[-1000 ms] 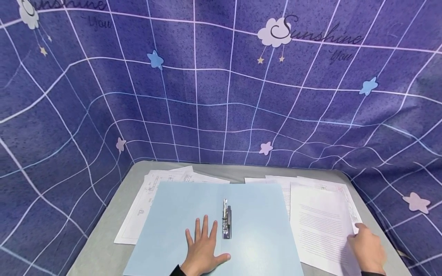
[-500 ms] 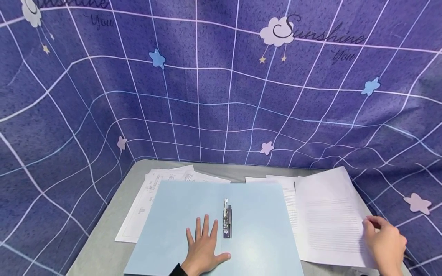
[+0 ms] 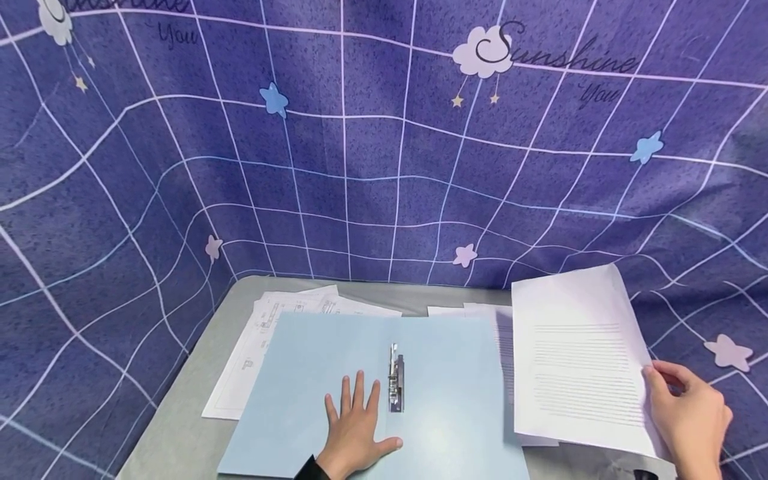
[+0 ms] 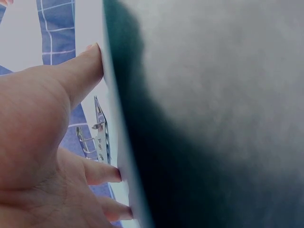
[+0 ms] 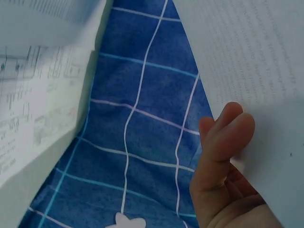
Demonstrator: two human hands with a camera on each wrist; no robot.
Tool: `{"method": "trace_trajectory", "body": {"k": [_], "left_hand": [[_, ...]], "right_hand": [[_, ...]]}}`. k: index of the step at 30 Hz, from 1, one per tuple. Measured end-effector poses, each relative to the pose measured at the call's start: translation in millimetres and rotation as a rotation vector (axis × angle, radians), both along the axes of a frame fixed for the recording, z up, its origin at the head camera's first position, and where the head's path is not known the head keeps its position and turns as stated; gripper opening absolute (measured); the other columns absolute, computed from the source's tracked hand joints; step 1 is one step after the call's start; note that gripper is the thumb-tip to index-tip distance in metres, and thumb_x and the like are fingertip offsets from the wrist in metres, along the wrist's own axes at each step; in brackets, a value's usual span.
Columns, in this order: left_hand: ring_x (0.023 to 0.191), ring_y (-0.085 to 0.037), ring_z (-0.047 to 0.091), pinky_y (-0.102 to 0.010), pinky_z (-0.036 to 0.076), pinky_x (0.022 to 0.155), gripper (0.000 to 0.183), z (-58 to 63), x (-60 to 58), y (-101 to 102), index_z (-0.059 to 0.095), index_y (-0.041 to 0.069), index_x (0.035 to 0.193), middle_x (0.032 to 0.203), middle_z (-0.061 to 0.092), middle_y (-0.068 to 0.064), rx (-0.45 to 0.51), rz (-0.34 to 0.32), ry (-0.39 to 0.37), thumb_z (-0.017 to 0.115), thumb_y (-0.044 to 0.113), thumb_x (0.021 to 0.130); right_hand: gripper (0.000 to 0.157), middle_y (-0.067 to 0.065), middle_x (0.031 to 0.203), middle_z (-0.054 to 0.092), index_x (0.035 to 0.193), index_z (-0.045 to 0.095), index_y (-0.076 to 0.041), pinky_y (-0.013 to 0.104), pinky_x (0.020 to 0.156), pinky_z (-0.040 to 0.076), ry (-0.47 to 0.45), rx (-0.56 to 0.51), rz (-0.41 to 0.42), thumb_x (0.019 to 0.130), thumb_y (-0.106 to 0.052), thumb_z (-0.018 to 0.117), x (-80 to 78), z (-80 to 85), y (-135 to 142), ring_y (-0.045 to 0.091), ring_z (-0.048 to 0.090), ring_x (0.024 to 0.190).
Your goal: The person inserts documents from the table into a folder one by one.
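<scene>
A light blue folder (image 3: pixel 450 380) lies spread flat on the grey table, a metal lever clip (image 3: pixel 396 380) along its middle. On the folder's left half rests my left hand (image 3: pixel 354 430), fingers straight and spread, just left of the clip; the left wrist view shows its fingertips touching the folder and the clip (image 4: pixel 100 137) beyond. My right hand (image 3: pixel 690 407) pinches the right edge of a printed sheet of paper (image 3: pixel 576 360) and holds it raised and tilted above the table's right side. In the right wrist view, thumb and fingers grip the sheet (image 5: pixel 266 71) near its edge.
Drawing sheets (image 3: pixel 240 360) lie partly under the folder's left side. More papers (image 3: pixel 504 333) lie to its right, partly hidden by the raised sheet. A purple gridded cloth (image 3: pixel 372 147) surrounds the grey table (image 3: pixel 174 413) at the back and sides.
My right hand has taken hold of the top printed sheet at the right and lifted it off the papers, moving rightward and up. The left hand has stayed flat on the folder.
</scene>
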State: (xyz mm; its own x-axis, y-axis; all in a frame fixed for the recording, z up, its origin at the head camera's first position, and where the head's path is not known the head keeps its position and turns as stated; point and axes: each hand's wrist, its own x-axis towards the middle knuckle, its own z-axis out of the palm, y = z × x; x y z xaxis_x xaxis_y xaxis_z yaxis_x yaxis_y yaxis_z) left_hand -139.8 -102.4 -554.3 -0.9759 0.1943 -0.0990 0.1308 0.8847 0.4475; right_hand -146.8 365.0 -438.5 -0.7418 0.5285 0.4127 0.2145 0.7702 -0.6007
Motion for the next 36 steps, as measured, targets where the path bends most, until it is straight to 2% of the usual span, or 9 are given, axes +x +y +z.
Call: {"method": "trace_trajectory", "body": {"k": [4, 6, 8, 11, 15, 18, 25, 32, 36], "left_hand": [[0.151, -0.057, 0.004, -0.086, -0.002, 0.105, 0.112, -1.8, 0.5, 0, 0.040, 0.002, 0.156, 0.166, 0.014, -0.031, 0.008, -0.001, 0.010, 0.079, 0.069, 0.075], [0.151, -0.057, 0.004, -0.086, -0.002, 0.105, 0.112, -2.2, 0.5, 0, 0.040, 0.002, 0.156, 0.166, 0.014, -0.031, 0.010, 0.000, 0.010, 0.079, 0.069, 0.075], [0.151, -0.057, 0.004, -0.085, -0.002, 0.105, 0.112, -3.0, -0.3, 0, 0.040, 0.002, 0.156, 0.166, 0.014, -0.031, 0.010, 0.000, 0.011, 0.078, 0.069, 0.075], [0.151, -0.056, 0.004, -0.085, -0.001, 0.106, 0.112, -3.1, -1.3, 1, 0.039, 0.003, 0.157, 0.166, 0.014, -0.031, -0.001, 0.001, 0.014, 0.077, 0.071, 0.075], [0.151, -0.057, 0.006, -0.085, -0.001, 0.106, 0.113, -3.1, -1.7, 1, 0.040, 0.003, 0.157, 0.166, 0.015, -0.031, -0.010, 0.004, 0.020, 0.078, 0.071, 0.075], [0.151, -0.057, 0.006, -0.085, -0.001, 0.106, 0.113, -3.7, -2.0, 2, 0.041, 0.003, 0.156, 0.166, 0.016, -0.031, -0.017, 0.011, 0.015, 0.078, 0.072, 0.074], [0.151, -0.057, 0.007, -0.085, -0.001, 0.106, 0.113, -1.9, -0.3, 4, 0.043, 0.002, 0.154, 0.165, 0.018, -0.031, -0.010, 0.024, 0.027, 0.081, 0.069, 0.072], [0.150, -0.058, 0.009, -0.085, 0.000, 0.106, 0.113, -2.8, -0.1, 4, 0.045, 0.001, 0.153, 0.164, 0.019, -0.033, -0.021, 0.025, 0.038, 0.081, 0.069, 0.071], [0.150, -0.058, 0.008, -0.085, 0.000, 0.106, 0.113, -2.1, 0.1, 4, 0.044, 0.001, 0.153, 0.164, 0.019, -0.033, -0.027, 0.025, 0.034, 0.081, 0.070, 0.071]], "right_hand": [[0.024, 0.029, 0.101, 0.072, 0.109, 0.075, 0.004, 0.060, 0.092, 0.032, 0.010, -0.001, 0.046, 0.095, -0.014, 0.067, -3.5, -8.8, -17, 0.050, 0.062, 0.102], [0.022, 0.026, 0.100, 0.074, 0.107, 0.076, 0.002, 0.057, 0.086, 0.033, 0.015, -0.002, 0.079, 0.094, -0.014, 0.069, -6.4, -13.3, -27, 0.034, 0.067, 0.089], [0.018, 0.024, 0.096, 0.075, 0.104, 0.077, 0.000, 0.043, 0.083, 0.038, 0.033, 0.003, 0.113, 0.092, -0.013, 0.072, -10.0, -17.2, -39, 0.008, 0.064, 0.076], [0.013, 0.019, 0.088, 0.077, 0.098, 0.079, -0.003, 0.026, 0.068, 0.039, 0.067, 0.011, 0.159, 0.090, -0.012, 0.075, -15.8, -23.0, -57, -0.004, 0.058, 0.072], [0.010, 0.018, 0.085, 0.077, 0.096, 0.080, -0.003, 0.019, 0.059, 0.037, 0.078, 0.002, 0.203, 0.089, -0.010, 0.077, -21.3, -32.0, -82, 0.031, 0.073, 0.078], [0.011, 0.018, 0.087, 0.077, 0.098, 0.079, -0.002, 0.021, 0.062, 0.041, 0.046, -0.019, 0.231, 0.091, -0.010, 0.077, -24.1, -39.5, -100, 0.042, 0.073, 0.085], [0.013, 0.017, 0.089, 0.077, 0.102, 0.078, -0.002, 0.046, 0.073, 0.053, -0.042, -0.064, 0.257, 0.092, -0.008, 0.075, -25.5, -54.4, -130, 0.039, 0.074, 0.086], [0.012, 0.018, 0.091, 0.076, 0.102, 0.078, -0.001, 0.036, 0.066, 0.056, -0.079, -0.075, 0.271, 0.092, -0.007, 0.075, -23.1, -63.8, -144, 0.035, 0.074, 0.082], [0.012, 0.021, 0.093, 0.076, 0.103, 0.077, -0.001, 0.036, 0.063, 0.058, -0.105, -0.097, 0.273, 0.093, -0.007, 0.074, -20.9, -68.4, -149, 0.035, 0.074, 0.081]]}}
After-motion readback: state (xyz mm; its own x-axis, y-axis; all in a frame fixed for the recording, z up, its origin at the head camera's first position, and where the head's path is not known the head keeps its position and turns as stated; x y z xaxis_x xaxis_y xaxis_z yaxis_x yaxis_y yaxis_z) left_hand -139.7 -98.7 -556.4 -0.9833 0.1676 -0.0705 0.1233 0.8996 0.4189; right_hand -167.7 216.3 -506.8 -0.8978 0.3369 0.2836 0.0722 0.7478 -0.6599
